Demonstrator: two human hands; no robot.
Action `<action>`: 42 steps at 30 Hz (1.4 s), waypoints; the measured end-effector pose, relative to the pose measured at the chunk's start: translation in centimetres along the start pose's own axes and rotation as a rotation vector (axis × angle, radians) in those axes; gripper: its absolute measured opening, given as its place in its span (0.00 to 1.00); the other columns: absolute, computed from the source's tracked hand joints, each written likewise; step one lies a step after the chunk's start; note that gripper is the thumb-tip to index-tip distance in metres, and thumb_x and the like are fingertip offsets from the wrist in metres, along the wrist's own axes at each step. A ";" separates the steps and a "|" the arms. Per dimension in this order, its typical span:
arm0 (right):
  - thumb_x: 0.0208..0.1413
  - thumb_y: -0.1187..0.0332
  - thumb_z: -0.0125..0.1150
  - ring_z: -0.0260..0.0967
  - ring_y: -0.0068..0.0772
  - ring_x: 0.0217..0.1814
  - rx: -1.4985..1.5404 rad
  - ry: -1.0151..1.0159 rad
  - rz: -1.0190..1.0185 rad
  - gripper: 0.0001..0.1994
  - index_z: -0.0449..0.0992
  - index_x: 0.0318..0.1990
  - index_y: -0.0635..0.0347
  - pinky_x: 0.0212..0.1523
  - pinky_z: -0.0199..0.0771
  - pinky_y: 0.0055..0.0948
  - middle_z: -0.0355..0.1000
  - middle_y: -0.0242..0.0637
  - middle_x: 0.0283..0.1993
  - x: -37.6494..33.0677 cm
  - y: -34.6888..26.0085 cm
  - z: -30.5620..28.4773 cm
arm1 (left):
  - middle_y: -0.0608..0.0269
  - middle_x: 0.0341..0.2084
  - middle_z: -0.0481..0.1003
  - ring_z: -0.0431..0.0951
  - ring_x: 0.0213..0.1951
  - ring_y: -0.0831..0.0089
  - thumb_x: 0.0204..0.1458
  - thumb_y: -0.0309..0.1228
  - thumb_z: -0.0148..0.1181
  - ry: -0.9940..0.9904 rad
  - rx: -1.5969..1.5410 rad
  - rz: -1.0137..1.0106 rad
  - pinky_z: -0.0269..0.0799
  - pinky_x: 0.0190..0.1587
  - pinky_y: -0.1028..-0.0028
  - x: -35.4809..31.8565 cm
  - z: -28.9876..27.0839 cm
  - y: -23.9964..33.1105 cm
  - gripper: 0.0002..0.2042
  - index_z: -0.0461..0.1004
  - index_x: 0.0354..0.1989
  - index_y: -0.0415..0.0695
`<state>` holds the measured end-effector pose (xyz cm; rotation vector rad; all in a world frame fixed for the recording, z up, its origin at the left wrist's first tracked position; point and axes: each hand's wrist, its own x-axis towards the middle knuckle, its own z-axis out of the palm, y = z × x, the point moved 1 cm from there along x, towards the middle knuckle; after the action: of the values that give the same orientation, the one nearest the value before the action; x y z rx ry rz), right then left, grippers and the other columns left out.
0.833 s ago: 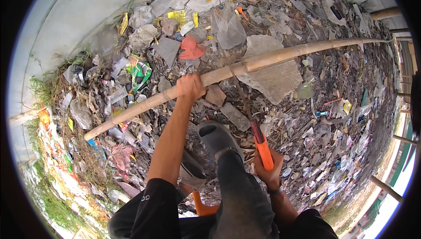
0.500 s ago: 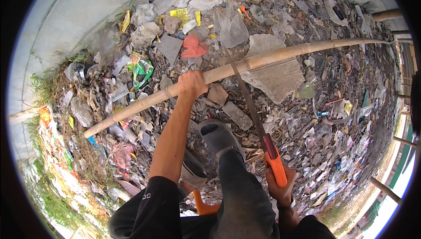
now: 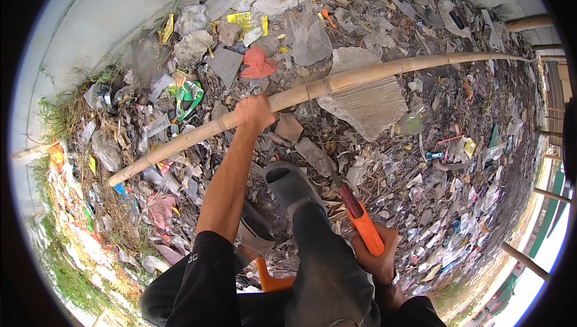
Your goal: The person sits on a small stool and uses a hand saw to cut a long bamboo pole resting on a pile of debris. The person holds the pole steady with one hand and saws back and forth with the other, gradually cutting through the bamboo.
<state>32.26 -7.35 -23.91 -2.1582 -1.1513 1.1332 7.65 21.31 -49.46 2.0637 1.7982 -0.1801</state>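
Right hand (image 3: 374,254) at 5 o'clock, grip wrapped tight round the orange plastic handle of a dark-bladed machete (image 3: 359,221), blade pointing up toward 12, likely raised ready to chop. Grey rubber clog (image 3: 287,185) planted in front, probably for footing. Left hand (image 3: 253,112) near centre, grip closed around the long tan bamboo pole (image 3: 360,76), steadying it off the ground. Pole runs from 8 to 2 o'clock, above the blade tip. Plastic litter (image 3: 366,102) covers the ground beyond.

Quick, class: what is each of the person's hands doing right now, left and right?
Left hand: closed around the bamboo pole.
Right hand: closed on the orange handle of a saw.
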 end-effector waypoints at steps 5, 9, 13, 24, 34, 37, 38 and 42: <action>0.56 0.79 0.63 0.76 0.19 0.31 0.209 0.043 0.027 0.11 0.85 0.45 0.70 0.32 0.75 0.24 0.81 0.34 0.30 1.3 4.1 -3.7 | 0.45 0.35 0.85 0.87 0.40 0.46 0.44 0.41 0.68 0.034 0.002 0.040 0.83 0.46 0.52 0.2 1.0 -0.1 0.19 0.83 0.42 0.43; 0.56 0.77 0.65 0.77 0.18 0.31 0.065 0.015 0.010 0.13 0.85 0.48 0.70 0.32 0.76 0.24 0.81 0.36 0.30 -0.2 2.6 -2.0 | 0.45 0.34 0.85 0.87 0.39 0.46 0.45 0.40 0.68 0.071 -0.003 0.044 0.83 0.45 0.51 0.0 1.1 -0.1 0.18 0.83 0.41 0.43; 0.57 0.74 0.67 0.68 0.17 0.24 0.153 0.110 -0.116 0.06 0.83 0.39 0.68 0.27 0.69 0.26 0.74 0.33 0.23 6.4 3.3 3.5 | 0.46 0.35 0.85 0.87 0.39 0.45 0.47 0.39 0.66 0.108 0.003 0.032 0.83 0.45 0.51 -1.0 2.7 0.0 0.15 0.83 0.41 0.44; 0.57 0.76 0.67 0.67 0.15 0.25 0.189 0.081 -0.258 0.09 0.85 0.44 0.68 0.28 0.68 0.23 0.77 0.30 0.27 8.9 -1.4 0.8 | 0.47 0.34 0.85 0.88 0.38 0.49 0.46 0.35 0.68 0.140 0.043 0.043 0.84 0.42 0.54 -1.4 2.3 -0.1 0.13 0.81 0.39 0.42; 0.55 0.75 0.68 0.66 0.19 0.21 0.181 0.126 -0.194 0.04 0.81 0.34 0.67 0.25 0.67 0.26 0.72 0.33 0.21 8.0 0.2 1.7 | 0.50 0.32 0.84 0.87 0.35 0.49 0.42 0.36 0.71 0.216 0.016 0.072 0.84 0.40 0.54 -1.4 2.4 0.4 0.14 0.80 0.35 0.43; 0.55 0.74 0.68 0.68 0.23 0.20 0.141 0.112 -0.211 0.05 0.81 0.35 0.67 0.25 0.68 0.29 0.72 0.36 0.21 8.2 1.7 3.0 | 0.49 0.32 0.84 0.87 0.36 0.49 0.43 0.36 0.69 0.221 0.014 0.066 0.84 0.40 0.54 -1.3 2.4 0.3 0.12 0.79 0.34 0.43; 0.55 0.74 0.68 0.68 0.23 0.21 0.150 0.105 -0.219 0.05 0.80 0.35 0.67 0.26 0.69 0.29 0.72 0.36 0.21 8.2 2.0 3.5 | 0.48 0.32 0.84 0.87 0.36 0.49 0.44 0.35 0.68 0.220 0.013 0.063 0.84 0.40 0.54 -1.4 2.4 0.3 0.12 0.79 0.34 0.43; 0.54 0.74 0.67 0.70 0.26 0.20 0.139 0.056 -0.195 0.06 0.81 0.37 0.67 0.27 0.71 0.29 0.72 0.37 0.21 7.6 1.8 4.3 | 0.48 0.33 0.84 0.87 0.36 0.49 0.46 0.34 0.65 0.204 -0.006 0.060 0.84 0.41 0.53 -1.3 2.6 0.0 0.10 0.79 0.34 0.42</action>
<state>31.95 -1.99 -31.06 -1.9155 -1.1923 1.0292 7.88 19.14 -51.40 2.1965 1.8455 0.0553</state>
